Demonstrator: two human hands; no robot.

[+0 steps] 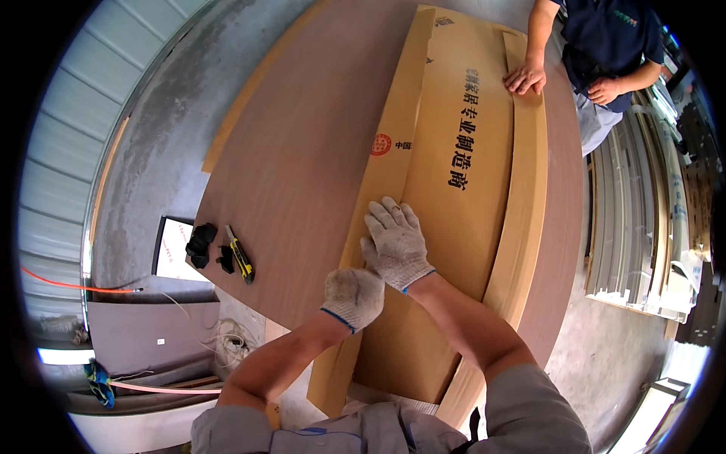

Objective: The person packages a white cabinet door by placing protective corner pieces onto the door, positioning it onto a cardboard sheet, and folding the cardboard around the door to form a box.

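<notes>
A long brown cardboard box (446, 204) with black and red print lies lengthwise before me, its flaps folded in along both sides. My right hand (397, 240), in a grey-white knit glove, lies palm down on the cardboard near the left flap (392, 121), fingers stretched out. Close beside it my left hand (354, 297), gloved alike, is curled at the outer edge of that flap. Its fingertips are hidden, and I cannot make out what they hold. A co-worker's bare hand (527, 77) rests on the far right flap.
The box lies on a large brown panel (291, 151). On the panel's left corner are a yellow-black utility knife (240, 257) and black objects (200, 244). The co-worker (605, 60) stands at the far right. Stacked boards (635, 212) fill the right side; an orange hose (83, 285) is at left.
</notes>
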